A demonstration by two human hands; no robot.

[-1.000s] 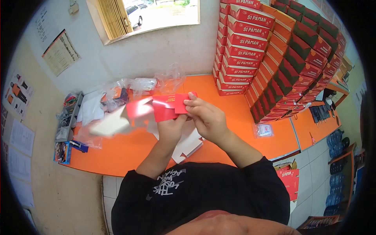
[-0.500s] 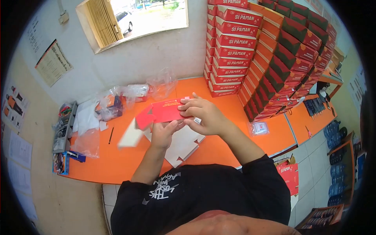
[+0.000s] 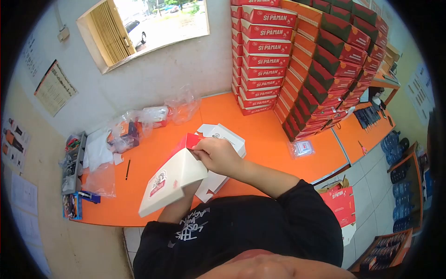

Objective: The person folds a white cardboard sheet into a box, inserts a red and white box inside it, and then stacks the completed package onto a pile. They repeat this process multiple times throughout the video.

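A partly folded red and cream box (image 3: 174, 179), with a printed logo on its cream face, is tilted above the orange table (image 3: 260, 172). My right hand (image 3: 218, 156) grips its red upper end, fingers closed on the edge. My left hand is hidden behind the box; only the forearm shows below it. Under the box and my right arm lies white cut cardboard (image 3: 234, 139), flat on the table, with a small print near its far edge.
Tall stacks of red boxes (image 3: 265, 60) stand at the back right. Plastic bags (image 3: 181, 107), a black pencil (image 3: 127, 169) and a grey tray (image 3: 70, 174) lie to the left. A small clear packet (image 3: 303, 148) sits near the stacks. Red cardboard (image 3: 341, 204) is below the table's right edge.
The box has turned so its cream printed face shows, and it has come lower and closer. My left hand has gone behind it. The view has shifted to the right.
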